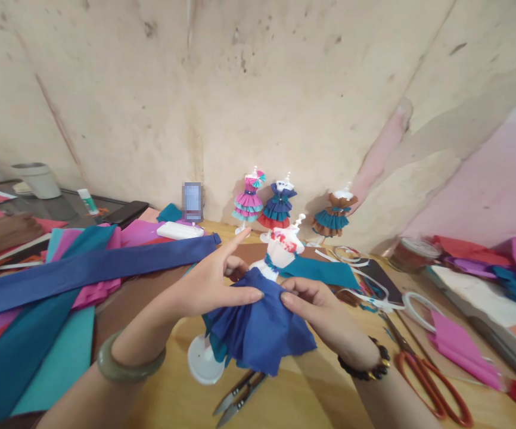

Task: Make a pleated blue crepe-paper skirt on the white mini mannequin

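A small white dress-form mannequin (280, 247) leans to the right in front of me, with red marks on its chest and a teal band at its waist. Gathered below the waist is a dark blue ruffled skirt (262, 322), with teal layers showing under it; whether it is cloth or crepe paper I cannot tell. My left hand (220, 280) presses its thumb on the skirt's top edge, index finger raised and other fingers behind. The skirt's right upper edge is pinched by my right hand (316, 304). The mannequin's round white base (205, 358) shows at lower left.
Thread snips (240, 396) lie below the skirt, orange-handled scissors (432, 381) at right. Three dressed mini mannequins (248, 199) stand by the wall. Coloured strips (83, 268) cover the left side, where another person's hand (3, 235) shows. White cord (374, 298) lies at right.
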The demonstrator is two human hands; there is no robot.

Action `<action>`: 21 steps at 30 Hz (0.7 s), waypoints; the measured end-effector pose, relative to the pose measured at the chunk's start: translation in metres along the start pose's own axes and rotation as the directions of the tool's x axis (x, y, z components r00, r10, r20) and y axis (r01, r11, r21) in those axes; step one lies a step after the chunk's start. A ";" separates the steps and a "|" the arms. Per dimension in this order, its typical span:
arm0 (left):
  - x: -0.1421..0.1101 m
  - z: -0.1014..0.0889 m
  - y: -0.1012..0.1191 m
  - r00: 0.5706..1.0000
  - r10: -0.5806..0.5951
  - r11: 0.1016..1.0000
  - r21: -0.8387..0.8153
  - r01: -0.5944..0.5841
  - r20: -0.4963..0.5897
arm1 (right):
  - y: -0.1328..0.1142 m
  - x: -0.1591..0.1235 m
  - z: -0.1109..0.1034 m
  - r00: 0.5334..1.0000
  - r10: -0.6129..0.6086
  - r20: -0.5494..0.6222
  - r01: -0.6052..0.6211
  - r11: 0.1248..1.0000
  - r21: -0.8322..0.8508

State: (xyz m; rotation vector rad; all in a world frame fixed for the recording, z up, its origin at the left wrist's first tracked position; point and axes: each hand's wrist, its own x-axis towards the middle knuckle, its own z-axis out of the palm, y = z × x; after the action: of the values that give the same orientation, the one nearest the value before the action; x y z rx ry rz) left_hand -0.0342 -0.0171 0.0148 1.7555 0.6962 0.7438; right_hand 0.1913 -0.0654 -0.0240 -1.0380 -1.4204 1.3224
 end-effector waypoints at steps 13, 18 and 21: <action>0.002 0.002 -0.009 0.999 -0.026 0.999 0.033 0.026 -0.024 | -0.019 -0.016 0.013 0.950 -0.299 -0.093 0.244 0.893 -0.379; 0.002 0.003 -0.009 1.000 -0.012 1.000 0.026 0.012 -0.011 | -0.013 -0.016 0.017 0.924 -0.359 -0.130 0.282 0.871 -0.403; 0.002 0.003 -0.009 1.000 -0.009 0.999 0.031 0.009 -0.004 | -0.011 -0.017 0.018 0.919 -0.359 -0.166 0.262 0.867 -0.423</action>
State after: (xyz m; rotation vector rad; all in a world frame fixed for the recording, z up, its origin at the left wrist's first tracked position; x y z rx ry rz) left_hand -0.0314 -0.0154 0.0056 1.7783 0.7210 0.7343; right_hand 0.1779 -0.0864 -0.0148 -1.1219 -1.6222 0.6612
